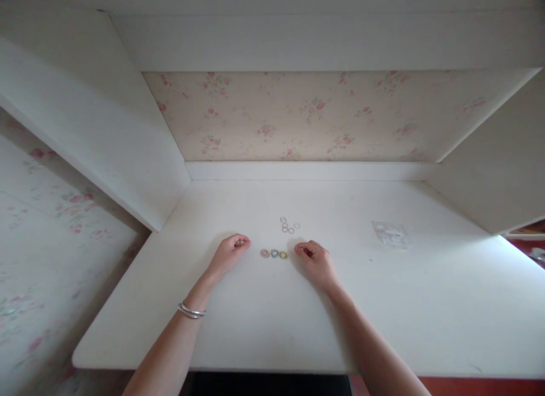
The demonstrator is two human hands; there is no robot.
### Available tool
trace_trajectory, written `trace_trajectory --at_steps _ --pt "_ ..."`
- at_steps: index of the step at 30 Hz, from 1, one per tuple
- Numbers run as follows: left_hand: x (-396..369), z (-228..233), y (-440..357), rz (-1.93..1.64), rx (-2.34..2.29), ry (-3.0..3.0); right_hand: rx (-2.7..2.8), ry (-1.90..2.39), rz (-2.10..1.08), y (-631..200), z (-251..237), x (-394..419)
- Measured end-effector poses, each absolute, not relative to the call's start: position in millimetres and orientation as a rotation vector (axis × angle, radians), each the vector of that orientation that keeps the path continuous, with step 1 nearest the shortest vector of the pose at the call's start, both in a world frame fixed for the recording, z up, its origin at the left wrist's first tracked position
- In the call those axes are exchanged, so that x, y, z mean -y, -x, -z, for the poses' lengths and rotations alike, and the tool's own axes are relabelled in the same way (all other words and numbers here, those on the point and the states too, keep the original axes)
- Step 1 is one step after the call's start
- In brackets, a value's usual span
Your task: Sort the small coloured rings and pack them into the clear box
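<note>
3 rings (274,253) lie in a row mid-desk (426,305), between the hands. Left hand (230,254) rests curled, fingertips pinched together on something too small to tell. Right hand (314,258) is curled, fingertips together beside the end ring. Keeping both wrists on the desk should steady small moves.

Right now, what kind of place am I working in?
Probably a home room, at a built-in white desk set in an alcove. Floral wallpaper covers the back wall, white panels close both sides, and small coloured rings lie between the left hand and right hand.
</note>
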State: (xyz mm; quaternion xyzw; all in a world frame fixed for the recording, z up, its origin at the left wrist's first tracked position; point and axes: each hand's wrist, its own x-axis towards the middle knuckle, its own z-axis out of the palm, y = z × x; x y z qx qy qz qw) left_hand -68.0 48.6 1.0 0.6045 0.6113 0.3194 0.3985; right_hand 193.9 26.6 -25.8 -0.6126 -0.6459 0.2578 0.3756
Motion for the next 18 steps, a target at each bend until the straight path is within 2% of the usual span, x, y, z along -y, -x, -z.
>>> trace_trajectory --at_steps 6,13,18 --pt "-50 4 72 -0.833 -1.516 -1.575 1.670 1.654 -0.556 -186 19 -48" --pt "-51 10 76 -0.856 -1.472 -1.581 2.176 1.687 -0.265 -183 -9 -90" --pt "-52 11 77 -0.859 -1.446 -1.585 2.364 1.802 -0.283 -176 -14 -107"
